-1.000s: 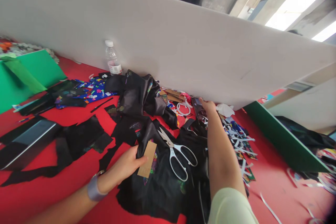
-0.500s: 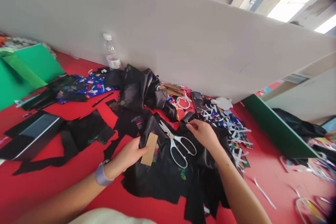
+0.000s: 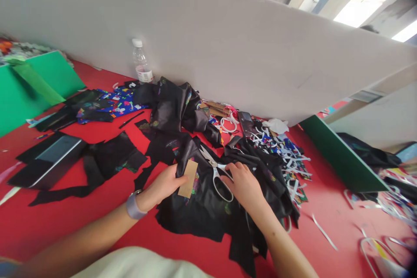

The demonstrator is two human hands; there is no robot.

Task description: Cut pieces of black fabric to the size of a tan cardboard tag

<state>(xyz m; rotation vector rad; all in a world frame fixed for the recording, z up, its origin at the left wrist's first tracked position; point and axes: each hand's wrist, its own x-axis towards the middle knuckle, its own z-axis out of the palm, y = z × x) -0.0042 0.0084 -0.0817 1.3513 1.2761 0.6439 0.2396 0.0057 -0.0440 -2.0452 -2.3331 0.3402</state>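
Observation:
My left hand [image 3: 167,183] pinches a small tan cardboard rectangle [image 3: 188,178] together with a fold of black fabric. That black fabric [image 3: 202,221], with colourful printed patches, spreads over the red table in front of me. White-handled scissors [image 3: 213,164] lie on it, blades pointing away to the upper left and slightly apart. My right hand [image 3: 243,182] is closed around the scissors' right handle loop, its fingers curled over it. More crumpled black fabric [image 3: 273,178] lies beyond and beside this hand.
A plastic bottle [image 3: 142,63] stands by the grey partition [image 3: 208,47]. At left are a dark box [image 3: 48,163] and a green panel [image 3: 48,74]. Patterned scraps and white strips [image 3: 289,156] pile up at right before a dark green board [image 3: 342,156].
My right hand has let go of the fabric edge and come down onto the scissors' handle. The fabric at right has shifted outward. My left hand keeps its hold on the cardboard.

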